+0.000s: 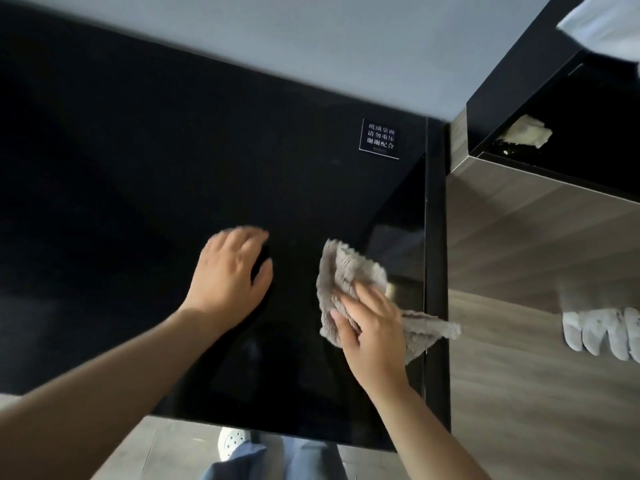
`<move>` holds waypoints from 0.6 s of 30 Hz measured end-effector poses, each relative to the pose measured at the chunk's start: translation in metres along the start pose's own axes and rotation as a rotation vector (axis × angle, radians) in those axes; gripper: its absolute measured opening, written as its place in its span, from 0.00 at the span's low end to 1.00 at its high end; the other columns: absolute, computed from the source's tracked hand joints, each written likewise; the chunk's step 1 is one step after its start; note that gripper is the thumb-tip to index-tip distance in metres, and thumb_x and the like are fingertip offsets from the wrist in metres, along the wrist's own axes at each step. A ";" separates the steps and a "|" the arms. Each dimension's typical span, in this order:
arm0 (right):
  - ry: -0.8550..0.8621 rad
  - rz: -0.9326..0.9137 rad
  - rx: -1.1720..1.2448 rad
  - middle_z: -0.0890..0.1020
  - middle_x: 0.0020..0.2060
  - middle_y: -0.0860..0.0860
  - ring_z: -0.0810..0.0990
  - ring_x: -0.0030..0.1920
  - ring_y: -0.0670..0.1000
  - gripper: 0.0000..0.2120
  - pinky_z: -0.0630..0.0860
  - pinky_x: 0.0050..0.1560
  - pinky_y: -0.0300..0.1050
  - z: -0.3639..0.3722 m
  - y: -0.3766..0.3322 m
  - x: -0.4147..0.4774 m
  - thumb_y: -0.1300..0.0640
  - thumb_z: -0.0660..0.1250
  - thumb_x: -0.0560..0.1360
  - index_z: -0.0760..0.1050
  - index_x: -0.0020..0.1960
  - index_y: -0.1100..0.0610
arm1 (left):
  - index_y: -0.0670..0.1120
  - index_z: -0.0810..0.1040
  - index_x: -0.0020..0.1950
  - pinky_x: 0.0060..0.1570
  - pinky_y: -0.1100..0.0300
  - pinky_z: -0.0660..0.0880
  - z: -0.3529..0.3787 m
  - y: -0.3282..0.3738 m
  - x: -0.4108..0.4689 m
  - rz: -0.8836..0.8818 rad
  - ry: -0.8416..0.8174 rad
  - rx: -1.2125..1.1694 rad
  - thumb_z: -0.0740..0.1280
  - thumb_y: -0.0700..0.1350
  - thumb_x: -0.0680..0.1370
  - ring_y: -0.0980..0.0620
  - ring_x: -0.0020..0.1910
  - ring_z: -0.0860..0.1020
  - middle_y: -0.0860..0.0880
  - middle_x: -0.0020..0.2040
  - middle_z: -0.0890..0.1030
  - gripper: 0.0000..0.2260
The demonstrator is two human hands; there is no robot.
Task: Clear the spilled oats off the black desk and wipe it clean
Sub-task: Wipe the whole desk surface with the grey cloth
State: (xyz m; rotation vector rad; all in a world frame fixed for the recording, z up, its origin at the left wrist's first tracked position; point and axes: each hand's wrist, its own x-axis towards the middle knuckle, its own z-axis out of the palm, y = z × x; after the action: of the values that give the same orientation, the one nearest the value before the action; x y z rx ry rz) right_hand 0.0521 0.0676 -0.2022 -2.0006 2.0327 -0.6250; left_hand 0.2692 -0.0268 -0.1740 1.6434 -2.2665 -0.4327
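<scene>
Black glossy surface (173, 150) is carrying a grey cloth (343, 271) near its right edge, where the right hand (372, 327) is pressing it down, fingers curling into its folds. Just left, the left hand (230, 271) (blurred) is spreading open, seemingly resting on the glass. A white-lettered sticker (379, 139) is sitting near the far corner.

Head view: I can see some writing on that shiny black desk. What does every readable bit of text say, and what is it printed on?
"玻璃桌面": top line of the small black sticker on the black desk, near its far right corner.
"请勿重压": middle line of the same sticker.
"谢谢配合": bottom line of the same sticker.
A tiny line beneath these is too small to read.
The grey cloth shows no writing.
</scene>
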 end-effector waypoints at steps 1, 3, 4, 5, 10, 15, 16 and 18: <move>0.033 -0.030 0.067 0.81 0.55 0.48 0.77 0.58 0.49 0.11 0.76 0.56 0.51 -0.008 -0.002 -0.005 0.51 0.68 0.75 0.82 0.55 0.53 | 0.41 0.77 0.64 0.66 0.48 0.66 -0.001 0.001 -0.022 0.012 -0.021 0.010 0.57 0.52 0.76 0.45 0.62 0.74 0.46 0.62 0.77 0.22; 0.119 -0.043 0.153 0.82 0.49 0.49 0.78 0.52 0.49 0.11 0.77 0.52 0.47 -0.029 -0.001 0.001 0.51 0.69 0.74 0.83 0.50 0.56 | 0.43 0.77 0.65 0.68 0.44 0.64 0.000 0.004 -0.054 0.025 -0.042 0.034 0.58 0.53 0.76 0.45 0.63 0.73 0.47 0.63 0.76 0.22; 0.161 -0.028 0.157 0.82 0.49 0.49 0.76 0.52 0.49 0.11 0.76 0.53 0.47 -0.039 0.003 0.012 0.51 0.68 0.75 0.83 0.50 0.57 | 0.43 0.76 0.65 0.68 0.43 0.63 0.001 0.008 -0.064 0.030 -0.053 0.048 0.58 0.53 0.76 0.46 0.65 0.72 0.47 0.65 0.76 0.22; 0.206 0.001 0.132 0.81 0.50 0.49 0.74 0.54 0.50 0.11 0.75 0.54 0.49 -0.047 0.008 0.026 0.50 0.67 0.75 0.83 0.50 0.57 | 0.44 0.76 0.66 0.68 0.43 0.63 0.003 0.010 -0.072 0.031 -0.067 0.056 0.58 0.53 0.76 0.46 0.66 0.72 0.47 0.66 0.75 0.22; -0.043 0.318 -0.154 0.63 0.74 0.52 0.56 0.74 0.57 0.24 0.57 0.72 0.60 -0.043 0.027 0.095 0.41 0.58 0.78 0.68 0.72 0.48 | 0.44 0.76 0.67 0.69 0.48 0.58 0.009 0.009 -0.088 -0.009 -0.076 0.096 0.57 0.53 0.77 0.46 0.68 0.69 0.47 0.68 0.73 0.23; -0.035 0.279 -0.303 0.65 0.73 0.48 0.59 0.74 0.57 0.22 0.61 0.67 0.62 -0.008 0.005 0.054 0.42 0.53 0.80 0.68 0.72 0.46 | 0.44 0.73 0.69 0.71 0.47 0.56 0.012 0.006 -0.097 -0.002 -0.073 0.152 0.56 0.54 0.78 0.45 0.70 0.67 0.46 0.70 0.71 0.24; -0.012 0.232 -0.299 0.68 0.72 0.48 0.62 0.72 0.57 0.22 0.65 0.65 0.61 -0.007 -0.002 0.038 0.42 0.53 0.80 0.70 0.70 0.46 | 0.44 0.73 0.70 0.71 0.47 0.55 0.013 0.006 -0.097 -0.004 -0.074 0.153 0.56 0.54 0.78 0.45 0.70 0.67 0.47 0.70 0.71 0.24; 0.001 0.153 -0.244 0.72 0.68 0.46 0.67 0.69 0.55 0.21 0.69 0.59 0.57 -0.004 -0.013 0.001 0.43 0.55 0.79 0.74 0.67 0.47 | 0.45 0.72 0.70 0.71 0.47 0.55 0.014 0.006 -0.097 -0.012 -0.078 0.153 0.56 0.54 0.78 0.46 0.70 0.66 0.47 0.70 0.70 0.24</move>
State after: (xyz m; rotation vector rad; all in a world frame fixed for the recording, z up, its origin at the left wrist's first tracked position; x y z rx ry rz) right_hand 0.0621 0.0676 -0.1922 -1.9405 2.3327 -0.3618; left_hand 0.2870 0.0682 -0.1915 1.7425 -2.4009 -0.3398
